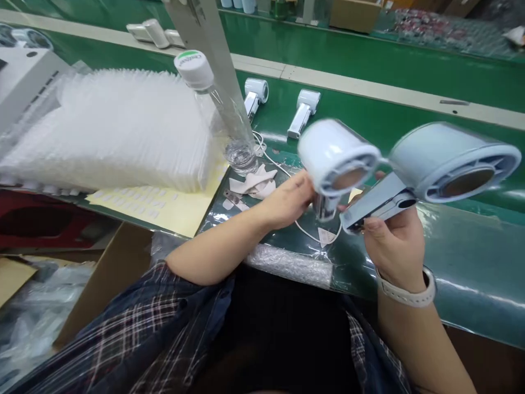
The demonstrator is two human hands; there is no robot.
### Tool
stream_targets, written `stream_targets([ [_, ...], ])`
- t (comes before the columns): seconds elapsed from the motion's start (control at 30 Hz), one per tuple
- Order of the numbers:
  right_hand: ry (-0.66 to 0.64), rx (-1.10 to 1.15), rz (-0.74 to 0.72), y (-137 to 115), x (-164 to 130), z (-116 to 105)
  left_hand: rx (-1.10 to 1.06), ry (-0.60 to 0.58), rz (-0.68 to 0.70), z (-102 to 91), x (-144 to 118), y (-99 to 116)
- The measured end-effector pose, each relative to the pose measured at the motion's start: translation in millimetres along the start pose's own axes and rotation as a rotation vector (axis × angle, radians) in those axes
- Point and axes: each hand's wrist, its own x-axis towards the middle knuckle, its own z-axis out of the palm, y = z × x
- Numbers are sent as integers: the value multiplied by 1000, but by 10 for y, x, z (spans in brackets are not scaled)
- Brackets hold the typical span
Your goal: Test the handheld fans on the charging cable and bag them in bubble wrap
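My left hand (290, 201) is closed around the handle of a pale blue handheld fan (334, 153), its round head tipped toward the right. In my right hand (396, 241) is a second pale blue handheld fan (451, 156), gripped by its folding handle, with the head pointing right. The two fan heads are close together above the table. A thin white cable (305, 232) runs near the lower end of the right fan's handle; I cannot tell whether it is plugged in. The left fan's handle is mostly hidden by my fingers.
Two more handheld fans (303, 112) lie on the green table beyond my hands. A clear bottle (235, 126) stands by a metal post (213, 49). At left are a stack of white sleeves (135, 126) and a yellow sticker sheet (188, 213). Bubble wrap (291, 265) lies along the front edge.
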Motion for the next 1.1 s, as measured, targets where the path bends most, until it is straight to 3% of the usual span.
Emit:
stream_targets([
  [0.17, 79, 144, 130, 112, 30, -39, -159, -40, -181, 49, 38, -34],
  [0.3, 109, 207, 186, 124, -11, -52, -18, -46, -165, 69, -6, -96],
  [0.57, 40, 240, 130, 85, -64, -40, 92, -203, -159, 40, 1, -38],
  [1.1, 1, 147, 115, 148, -37, -57, 85, -161, -117, 12, 21, -70],
])
